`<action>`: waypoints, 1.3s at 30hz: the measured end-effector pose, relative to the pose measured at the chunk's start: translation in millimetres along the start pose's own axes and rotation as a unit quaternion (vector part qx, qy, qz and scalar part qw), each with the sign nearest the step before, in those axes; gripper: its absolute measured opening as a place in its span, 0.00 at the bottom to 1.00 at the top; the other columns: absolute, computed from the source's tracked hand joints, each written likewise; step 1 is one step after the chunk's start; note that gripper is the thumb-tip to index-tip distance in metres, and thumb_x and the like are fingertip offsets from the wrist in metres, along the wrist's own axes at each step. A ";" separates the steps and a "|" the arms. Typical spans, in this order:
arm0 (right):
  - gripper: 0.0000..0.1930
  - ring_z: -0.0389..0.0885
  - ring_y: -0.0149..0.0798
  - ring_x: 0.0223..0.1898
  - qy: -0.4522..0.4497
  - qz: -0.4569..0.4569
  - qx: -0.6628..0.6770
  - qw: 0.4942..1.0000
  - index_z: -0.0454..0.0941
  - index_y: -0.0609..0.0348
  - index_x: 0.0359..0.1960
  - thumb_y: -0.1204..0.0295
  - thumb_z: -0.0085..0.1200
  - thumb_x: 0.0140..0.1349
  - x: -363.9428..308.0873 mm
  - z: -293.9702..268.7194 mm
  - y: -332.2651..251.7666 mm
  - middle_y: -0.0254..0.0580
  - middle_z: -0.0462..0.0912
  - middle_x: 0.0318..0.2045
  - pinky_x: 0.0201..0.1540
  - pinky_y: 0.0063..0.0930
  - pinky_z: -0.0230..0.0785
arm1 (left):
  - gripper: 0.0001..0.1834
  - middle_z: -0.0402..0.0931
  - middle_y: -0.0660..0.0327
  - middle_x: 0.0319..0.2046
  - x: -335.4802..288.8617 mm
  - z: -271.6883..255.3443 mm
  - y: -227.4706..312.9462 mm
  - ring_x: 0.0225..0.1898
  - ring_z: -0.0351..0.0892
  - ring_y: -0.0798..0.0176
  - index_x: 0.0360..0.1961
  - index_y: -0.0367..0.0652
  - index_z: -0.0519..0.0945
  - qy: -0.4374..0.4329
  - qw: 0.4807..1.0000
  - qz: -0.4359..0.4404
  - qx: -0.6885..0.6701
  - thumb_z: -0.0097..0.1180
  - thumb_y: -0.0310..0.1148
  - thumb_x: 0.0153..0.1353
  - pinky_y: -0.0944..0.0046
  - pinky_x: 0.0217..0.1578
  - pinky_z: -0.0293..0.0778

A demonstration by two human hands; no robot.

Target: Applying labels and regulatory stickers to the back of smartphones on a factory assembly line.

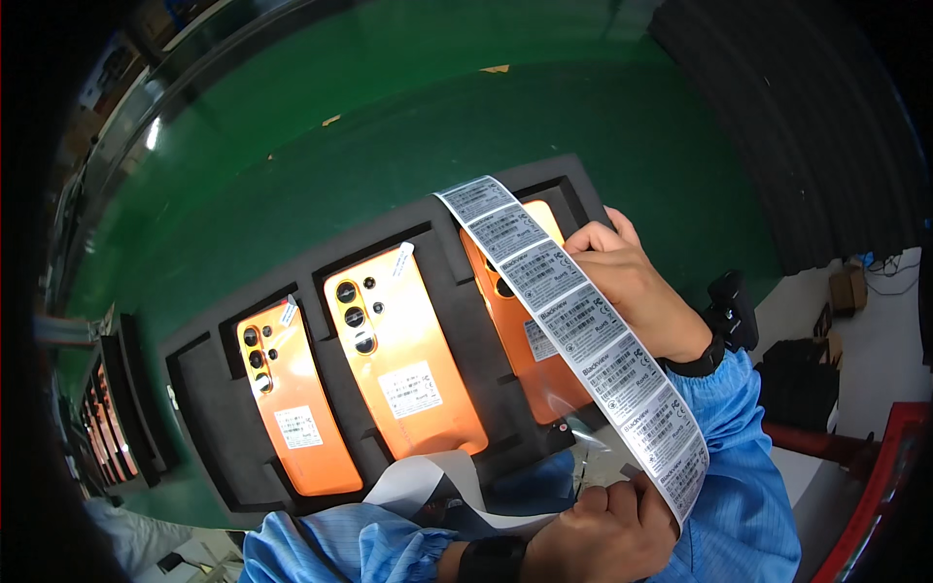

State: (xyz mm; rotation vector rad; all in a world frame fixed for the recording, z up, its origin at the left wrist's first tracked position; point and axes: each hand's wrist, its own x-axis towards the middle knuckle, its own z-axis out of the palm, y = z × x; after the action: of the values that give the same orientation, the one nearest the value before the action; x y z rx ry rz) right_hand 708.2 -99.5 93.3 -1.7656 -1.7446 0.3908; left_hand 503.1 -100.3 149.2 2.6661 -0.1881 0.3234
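Note:
A long strip of silver-grey printed labels (590,332) slants across the right part of a black foam tray (321,255). At its lower end, the curled fingers of my left hand (607,534) are closed on the strip. Beyond the strip, my right hand (632,287) bends its fingers over the tray's right end, by an orange phone (544,394); its fingertips are partly hidden, and what they pinch I cannot make out. The strip partly covers that phone. Two more orange phones, one in the middle (423,335) and one at left (326,452), lie back up with white labels on them.
A pale strip of backing paper (413,481) loops between the tray and my left forearm. On the green table (379,160), another black tray (146,408) with orange phones stands at far left. Black ribbed material (777,117) fills the upper right, and a red frame (875,496) stands lower right.

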 end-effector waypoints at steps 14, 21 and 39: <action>0.04 0.70 0.35 0.37 -0.001 -0.020 -0.016 1.000 0.78 0.56 0.28 0.71 0.56 0.51 2.8 0.0 -2.6 0.28 0.74 0.21 0.61 0.50 0.39 | 0.11 0.69 0.57 0.24 -0.6 0.4 -1.8 0.23 0.69 0.62 0.28 0.37 0.76 -0.007 1.000 0.011 -0.005 0.53 0.35 0.46 0.66 0.22 0.64; 0.04 0.70 0.36 0.38 -0.003 -0.021 -0.014 1.000 0.78 0.56 0.27 0.72 0.56 0.50 1.7 -0.9 -1.2 0.29 0.74 0.21 0.62 0.50 0.38 | 0.11 0.69 0.57 0.25 0.6 2.4 -2.4 0.23 0.69 0.62 0.28 0.37 0.76 -0.007 1.000 0.016 -0.009 0.54 0.34 0.45 0.66 0.22 0.65; 0.05 0.70 0.35 0.39 -0.004 -0.019 -0.018 1.000 0.78 0.56 0.27 0.70 0.57 0.50 1.9 0.4 -2.8 0.29 0.75 0.22 0.61 0.53 0.37 | 0.13 0.70 0.56 0.27 0.0 2.3 -3.2 0.23 0.70 0.61 0.29 0.38 0.76 -0.007 0.999 0.032 -0.010 0.54 0.33 0.42 0.66 0.21 0.66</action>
State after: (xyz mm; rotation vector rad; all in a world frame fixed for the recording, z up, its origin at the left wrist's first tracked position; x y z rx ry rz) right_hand 705.9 -97.8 95.1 -1.7566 -1.7984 0.3522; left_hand 504.2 -98.5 145.8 2.6469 -0.2788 0.3219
